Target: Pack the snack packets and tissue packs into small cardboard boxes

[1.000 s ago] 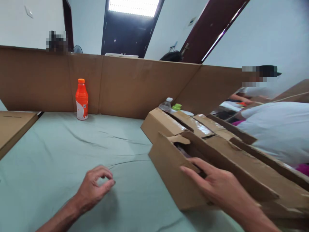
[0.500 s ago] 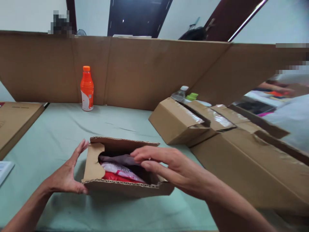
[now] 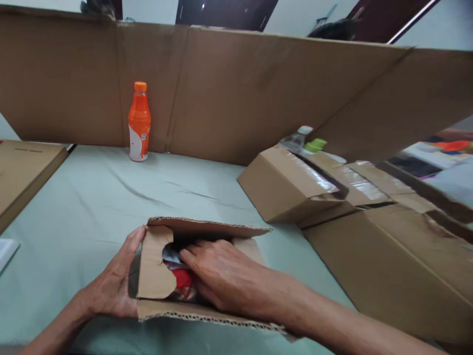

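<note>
A small open cardboard box (image 3: 158, 276) lies on the pale green cloth in front of me. My left hand (image 3: 114, 286) holds its left side, fingers pressed against the side flap. My right hand (image 3: 218, 276) reaches inside the box, fingers lying on a red and white packet (image 3: 181, 278). Most of the packet is hidden by the hand and the flaps.
An orange bottle (image 3: 139, 123) stands by the cardboard wall (image 3: 236, 93) at the back. Several larger cardboard boxes (image 3: 291, 185) fill the right side, with a clear bottle (image 3: 295, 140) and a green cap behind them. A flat carton (image 3: 22, 170) lies at the left edge.
The small box was pulled from the right onto the cloth before me. My left hand took its left side, and my right hand went deeper into the box.
</note>
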### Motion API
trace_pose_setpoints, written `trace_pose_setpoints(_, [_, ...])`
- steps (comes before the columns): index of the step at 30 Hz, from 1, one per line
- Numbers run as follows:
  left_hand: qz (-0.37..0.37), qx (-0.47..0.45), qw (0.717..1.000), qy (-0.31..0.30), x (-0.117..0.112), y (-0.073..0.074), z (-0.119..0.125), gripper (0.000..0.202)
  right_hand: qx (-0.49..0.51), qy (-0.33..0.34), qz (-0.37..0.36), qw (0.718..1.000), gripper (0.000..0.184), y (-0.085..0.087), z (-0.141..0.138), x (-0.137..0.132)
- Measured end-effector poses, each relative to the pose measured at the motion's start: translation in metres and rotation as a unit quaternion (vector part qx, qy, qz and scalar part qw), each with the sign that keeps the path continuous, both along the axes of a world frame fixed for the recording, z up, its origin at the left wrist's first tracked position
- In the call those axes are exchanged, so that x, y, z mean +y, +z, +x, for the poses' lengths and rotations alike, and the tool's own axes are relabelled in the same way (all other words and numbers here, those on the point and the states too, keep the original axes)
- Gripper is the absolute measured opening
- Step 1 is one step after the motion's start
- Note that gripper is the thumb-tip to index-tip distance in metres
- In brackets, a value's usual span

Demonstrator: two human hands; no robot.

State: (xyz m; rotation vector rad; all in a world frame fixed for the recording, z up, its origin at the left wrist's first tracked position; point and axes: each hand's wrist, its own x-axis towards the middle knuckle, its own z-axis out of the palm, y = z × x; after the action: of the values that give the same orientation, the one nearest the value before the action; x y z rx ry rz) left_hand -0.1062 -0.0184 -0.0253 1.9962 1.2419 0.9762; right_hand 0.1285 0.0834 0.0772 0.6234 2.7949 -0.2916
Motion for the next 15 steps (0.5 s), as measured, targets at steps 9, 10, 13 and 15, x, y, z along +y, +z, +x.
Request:
trace_pose_setpoints(9, [-0.028,-0.028,0.999,0.036,-0.002,-0.020,0.001,0.136,0.071,0.016,-0.019,0.997,0.011,-0.016,0.001,0.012])
trace_pose_setpoints(10, [-0.020,-0.033,0.999,0.030,-0.001,-0.018,0.002,0.134,0.087,0.005,-0.010,0.996,0.011,-0.017,0.004,0.011])
trace_pose_setpoints(13, [0.008,-0.041,0.999,0.015,0.003,-0.012,0.005,0.129,0.150,-0.018,0.035,0.988,0.019,-0.013,0.018,0.006])
trace_pose_setpoints(15, [0.017,-0.042,0.999,0.010,0.006,-0.007,0.006,0.126,0.217,-0.018,0.060,0.974,0.025,-0.004,0.030,0.005])
